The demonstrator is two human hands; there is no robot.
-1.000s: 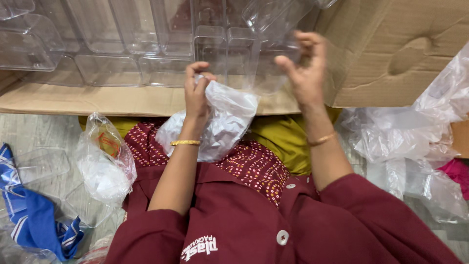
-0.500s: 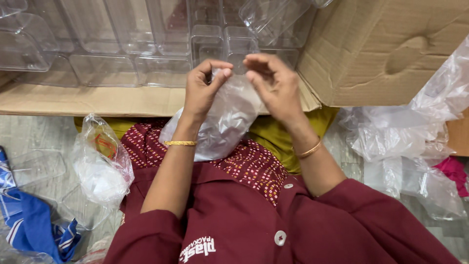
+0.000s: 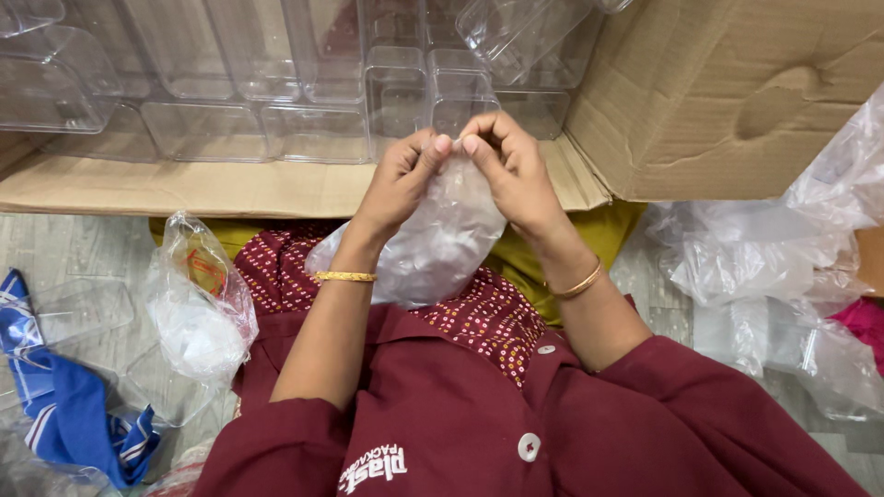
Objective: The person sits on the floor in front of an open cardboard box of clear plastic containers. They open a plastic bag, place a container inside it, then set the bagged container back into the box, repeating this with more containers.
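A clear plastic bag (image 3: 433, 244) hangs in front of my lap, bulging below my wrists. My left hand (image 3: 405, 175) and my right hand (image 3: 511, 170) meet at its top edge, fingertips pinching the film together. Both wrists carry a gold bangle. Beyond my hands lies a flattened cardboard sheet (image 3: 184, 189) with rows of clear plastic containers (image 3: 313, 83) stacked on it. I cannot tell what the bag holds.
A large brown cardboard box (image 3: 737, 92) stands at the upper right. Crumpled clear plastic bags (image 3: 783, 267) lie at the right. Another bag with something inside (image 3: 198, 313) and a blue cloth (image 3: 64, 405) lie on the floor at the left.
My right hand has come down from the containers to the bag. Both hands now pinch the bag's top together, where earlier only the left held it.
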